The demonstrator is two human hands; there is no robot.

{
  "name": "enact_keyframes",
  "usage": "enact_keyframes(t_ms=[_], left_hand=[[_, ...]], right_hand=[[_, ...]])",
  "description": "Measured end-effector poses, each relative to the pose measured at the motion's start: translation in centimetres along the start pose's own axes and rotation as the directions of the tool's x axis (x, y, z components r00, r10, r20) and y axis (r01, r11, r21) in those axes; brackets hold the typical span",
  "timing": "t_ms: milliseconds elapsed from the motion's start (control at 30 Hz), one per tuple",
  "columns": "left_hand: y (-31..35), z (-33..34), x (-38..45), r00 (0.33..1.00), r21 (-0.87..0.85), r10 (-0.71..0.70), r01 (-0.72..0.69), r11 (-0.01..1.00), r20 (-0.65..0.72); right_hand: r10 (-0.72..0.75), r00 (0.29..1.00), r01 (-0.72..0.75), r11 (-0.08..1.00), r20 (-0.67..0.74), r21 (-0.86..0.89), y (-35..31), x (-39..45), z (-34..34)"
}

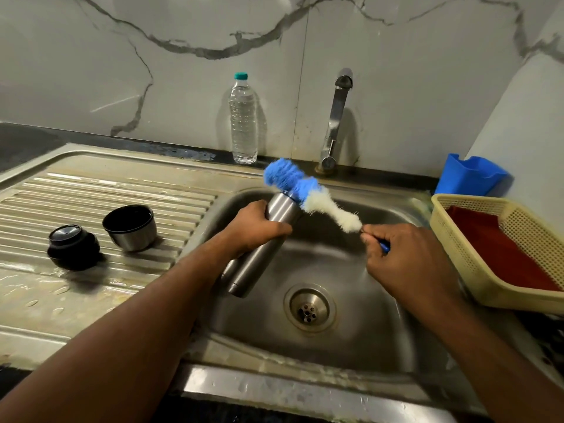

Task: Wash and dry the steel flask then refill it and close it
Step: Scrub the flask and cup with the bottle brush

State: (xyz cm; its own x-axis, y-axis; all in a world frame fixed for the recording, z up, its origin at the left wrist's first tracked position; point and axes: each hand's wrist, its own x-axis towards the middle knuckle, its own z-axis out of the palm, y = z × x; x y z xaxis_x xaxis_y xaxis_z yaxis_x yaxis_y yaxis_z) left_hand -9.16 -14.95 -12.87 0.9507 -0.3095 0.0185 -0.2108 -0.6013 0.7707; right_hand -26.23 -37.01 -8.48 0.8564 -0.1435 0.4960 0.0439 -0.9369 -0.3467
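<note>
1. Governing relation — the cylindrical brushed-steel flask [265, 245] is held tilted over the stainless-steel sink basin [351, 346]. Its long axis runs from the base, low and toward the person, up and away to the open mouth.
2. The long bottle brush with blue and white bristles [308, 193] lies across that mouth, outside the flask, its blue end just beyond the rim. Judged from this, brush and flask axes must be brought into line before the brush can enter.
3. Left hand [254, 228] — fingers wrapped round the upper flask body, carrying it.
4. Right hand [403, 251] — pinching the brush's blue handle where the white bristles end. It is to the right of the flask and apart from it.
5. The black-lined steel cup lid [129, 227] and the black stopper cap [73, 245] rest on the ribbed steel drainboard [106, 193], left of both hands.
6. The clear plastic water bottle with teal cap [243, 120] stands behind the basin, beside the steel tap [335, 117].
</note>
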Motion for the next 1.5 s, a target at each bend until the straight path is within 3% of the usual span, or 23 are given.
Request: enact_keyframes(t_ms=[133,300,633,933,1167,1500], left_hand=[[0.1,0.0,-0.1,0.999,-0.045,-0.015,0.017,0.999,0.039],[0.1,0.1,-0.4,0.998,0.053,0.057,-0.056,0.997,-0.010],[0.2,-0.2,-0.7,0.995,0.133,0.078,-0.070,0.989,-0.059],[0.3,-0.3,-0.5,0.997,0.037,0.009,-0.006,0.999,-0.073],[0.3,-0.2,-0.3,0.998,-0.090,-0.053,0.055,0.994,0.030],[0.4,-0.4,-0.6,0.998,0.057,-0.011,0.015,0.998,-0.068]], right_hand=[[-0.019,1.000,0.019,1.000,0.000,-0.022,-0.1,0.0,-0.1],[-0.031,1.000,0.031,0.999,0.005,-0.031,-0.1,-0.2,-0.3],[-0.006,1.000,0.006,1.000,-0.027,-0.020,-0.4,-0.1,-0.9],[-0.026,1.000,0.026,1.000,-0.003,-0.015,-0.2,-0.1,-0.9],[-0.020,1.000,0.020,1.000,0.021,-0.023,0.4,0.3,-1.0],[-0.022,1.000,0.021,0.999,-0.015,-0.036,0.4,0.2,-1.1]])
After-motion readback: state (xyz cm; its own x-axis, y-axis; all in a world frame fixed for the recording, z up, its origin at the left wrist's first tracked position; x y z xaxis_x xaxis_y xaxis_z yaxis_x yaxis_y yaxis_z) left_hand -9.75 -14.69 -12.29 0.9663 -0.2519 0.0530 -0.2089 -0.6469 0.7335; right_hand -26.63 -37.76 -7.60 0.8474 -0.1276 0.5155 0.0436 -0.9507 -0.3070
